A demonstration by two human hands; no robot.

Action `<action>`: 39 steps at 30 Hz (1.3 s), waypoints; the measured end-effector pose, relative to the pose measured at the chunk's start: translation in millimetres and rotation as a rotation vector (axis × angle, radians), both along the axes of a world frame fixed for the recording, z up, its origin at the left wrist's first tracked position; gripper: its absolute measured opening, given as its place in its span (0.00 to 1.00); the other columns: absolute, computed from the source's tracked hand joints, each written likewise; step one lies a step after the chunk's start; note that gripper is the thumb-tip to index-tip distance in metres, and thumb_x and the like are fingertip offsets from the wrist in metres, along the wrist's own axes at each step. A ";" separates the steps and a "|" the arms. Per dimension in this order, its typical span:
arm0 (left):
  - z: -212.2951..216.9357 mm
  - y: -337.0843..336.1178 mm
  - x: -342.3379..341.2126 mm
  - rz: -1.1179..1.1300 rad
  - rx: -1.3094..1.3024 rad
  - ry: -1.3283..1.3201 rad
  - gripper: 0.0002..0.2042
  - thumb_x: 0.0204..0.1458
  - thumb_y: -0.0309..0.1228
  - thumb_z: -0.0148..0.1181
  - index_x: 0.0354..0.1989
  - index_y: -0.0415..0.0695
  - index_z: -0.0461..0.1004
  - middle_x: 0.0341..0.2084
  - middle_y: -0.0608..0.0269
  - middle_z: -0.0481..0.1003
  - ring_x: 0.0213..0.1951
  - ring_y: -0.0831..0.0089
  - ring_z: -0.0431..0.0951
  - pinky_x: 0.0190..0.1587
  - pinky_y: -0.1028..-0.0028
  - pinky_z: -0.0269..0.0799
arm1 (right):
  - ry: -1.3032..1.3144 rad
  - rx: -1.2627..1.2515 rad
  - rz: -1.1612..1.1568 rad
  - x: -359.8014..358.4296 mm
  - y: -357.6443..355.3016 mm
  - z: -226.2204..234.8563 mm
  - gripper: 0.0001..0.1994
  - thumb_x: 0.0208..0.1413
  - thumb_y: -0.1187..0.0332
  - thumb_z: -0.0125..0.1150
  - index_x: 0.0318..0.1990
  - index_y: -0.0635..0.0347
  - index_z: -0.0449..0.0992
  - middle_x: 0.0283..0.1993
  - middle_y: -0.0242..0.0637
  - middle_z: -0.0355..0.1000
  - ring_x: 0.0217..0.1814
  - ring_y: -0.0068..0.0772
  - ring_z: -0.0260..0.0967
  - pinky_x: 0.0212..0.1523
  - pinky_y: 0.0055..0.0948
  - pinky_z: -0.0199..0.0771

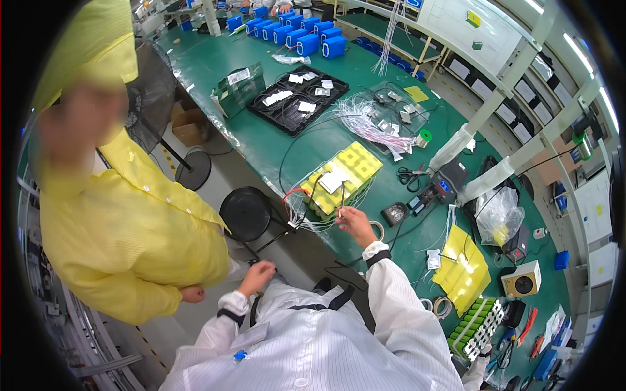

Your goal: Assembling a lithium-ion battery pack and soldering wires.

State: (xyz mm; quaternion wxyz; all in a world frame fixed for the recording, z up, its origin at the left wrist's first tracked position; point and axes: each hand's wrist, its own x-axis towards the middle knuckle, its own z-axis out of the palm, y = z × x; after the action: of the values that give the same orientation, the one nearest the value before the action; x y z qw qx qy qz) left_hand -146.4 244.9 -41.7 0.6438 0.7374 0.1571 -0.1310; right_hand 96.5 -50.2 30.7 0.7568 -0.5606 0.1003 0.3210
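On the green bench's near edge lies a battery pack point(354, 167) wrapped in yellow sheet, with a white board point(332, 180) on top and thin white wires around it. A red wire point(297, 192) loops off its left side. My right hand point(357, 227) is at the pack's near corner, thumb and fingertips pinched on what looks like a thin black wire running from the board. Below the bench edge, in front of my body, my left hand point(256, 278) hangs with fingers loosely bent and nothing visible in it.
A co-worker in a yellow coat point(137, 221) stands close on my left, beside a black stool point(246, 214). Scissors point(412, 177), a soldering station point(447, 182), a bundle of white wires point(372, 124), a black tray point(300, 98) and yellow sheets point(462, 270) lie on the bench point(287, 153).
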 end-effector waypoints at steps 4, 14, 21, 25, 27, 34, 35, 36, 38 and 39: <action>64.3 -51.0 99.8 -0.143 -0.020 -0.179 0.09 0.55 0.27 0.55 0.42 0.38 0.73 0.31 0.65 0.76 0.32 0.80 0.75 0.36 0.78 0.70 | 0.027 0.147 -0.047 -8.8 -4.5 -7.7 0.10 0.61 0.62 0.56 0.45 0.56 0.73 0.40 0.30 0.76 0.38 0.20 0.72 0.38 0.19 0.70; 100.8 -100.8 236.3 -0.410 0.344 -0.561 0.11 0.52 0.23 0.56 0.44 0.37 0.73 0.29 0.56 0.76 0.28 0.71 0.77 0.33 0.75 0.72 | 0.047 0.059 -0.100 -5.9 3.2 -12.2 0.07 0.58 0.66 0.59 0.41 0.56 0.75 0.37 0.28 0.76 0.37 0.19 0.73 0.36 0.18 0.71; 69.0 -138.2 214.9 -0.227 0.034 -0.170 0.10 0.57 0.30 0.55 0.41 0.35 0.74 0.25 0.60 0.77 0.22 0.77 0.77 0.21 0.78 0.72 | 0.038 0.027 -0.157 -3.5 -5.9 -26.2 0.07 0.56 0.65 0.62 0.38 0.57 0.77 0.31 0.24 0.72 0.31 0.15 0.67 0.32 0.16 0.67; 66.4 -143.0 210.5 -0.139 -0.231 0.043 0.09 0.60 0.31 0.52 0.41 0.38 0.73 0.27 0.64 0.76 0.23 0.78 0.76 0.23 0.80 0.70 | 0.052 -0.038 -0.166 -6.8 -6.1 -19.9 0.07 0.55 0.65 0.62 0.37 0.58 0.78 0.28 0.23 0.71 0.29 0.15 0.65 0.32 0.16 0.66; 70.1 -143.0 213.8 -0.107 -0.356 0.150 0.08 0.60 0.32 0.51 0.39 0.40 0.72 0.26 0.65 0.74 0.24 0.78 0.75 0.25 0.80 0.69 | 0.061 -0.031 -0.171 -6.0 -7.1 -19.6 0.08 0.56 0.64 0.62 0.37 0.58 0.78 0.28 0.23 0.71 0.29 0.15 0.65 0.32 0.16 0.65; 67.8 -131.2 223.0 0.005 -0.917 0.354 0.07 0.60 0.33 0.50 0.33 0.45 0.69 0.23 0.70 0.69 0.24 0.77 0.73 0.25 0.79 0.66 | 0.011 0.127 -0.099 4.3 -0.3 -18.3 0.08 0.57 0.64 0.60 0.36 0.59 0.76 0.28 0.23 0.69 0.28 0.14 0.62 0.29 0.17 0.61; 68.9 -130.5 221.7 0.007 -0.915 0.353 0.07 0.60 0.33 0.50 0.33 0.45 0.69 0.23 0.70 0.69 0.24 0.77 0.73 0.25 0.79 0.66 | -0.016 0.114 -0.098 4.6 1.3 -17.8 0.08 0.57 0.64 0.60 0.35 0.59 0.76 0.27 0.23 0.68 0.27 0.14 0.62 0.28 0.17 0.60; 70.1 -129.8 219.6 -0.004 -0.717 0.307 0.06 0.59 0.32 0.51 0.34 0.43 0.70 0.23 0.69 0.70 0.23 0.77 0.73 0.24 0.79 0.67 | -0.016 0.116 -0.097 3.5 3.1 -17.2 0.08 0.57 0.64 0.60 0.35 0.59 0.76 0.27 0.23 0.68 0.27 0.14 0.62 0.28 0.17 0.60; 79.3 -129.6 217.7 -0.018 -0.515 0.260 0.06 0.59 0.31 0.51 0.36 0.41 0.70 0.23 0.68 0.71 0.23 0.77 0.74 0.23 0.79 0.68 | -0.156 -0.023 -0.108 0.6 6.9 -17.0 0.08 0.57 0.65 0.60 0.34 0.61 0.76 0.24 0.23 0.67 0.24 0.14 0.61 0.26 0.17 0.59; 83.8 -130.0 218.2 -0.059 -0.312 0.058 0.07 0.58 0.30 0.53 0.38 0.39 0.71 0.24 0.66 0.72 0.23 0.77 0.75 0.22 0.79 0.70 | -0.156 -0.020 -0.110 -0.2 8.2 -16.7 0.08 0.57 0.65 0.60 0.34 0.61 0.76 0.24 0.23 0.67 0.24 0.14 0.61 0.26 0.17 0.59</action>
State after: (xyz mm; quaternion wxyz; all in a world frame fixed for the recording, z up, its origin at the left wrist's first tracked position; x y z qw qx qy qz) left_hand 71.8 114.9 42.1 0.7415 0.6286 0.1317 -0.1940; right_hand 96.3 -42.0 14.0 0.7730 -0.5852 0.0749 0.2334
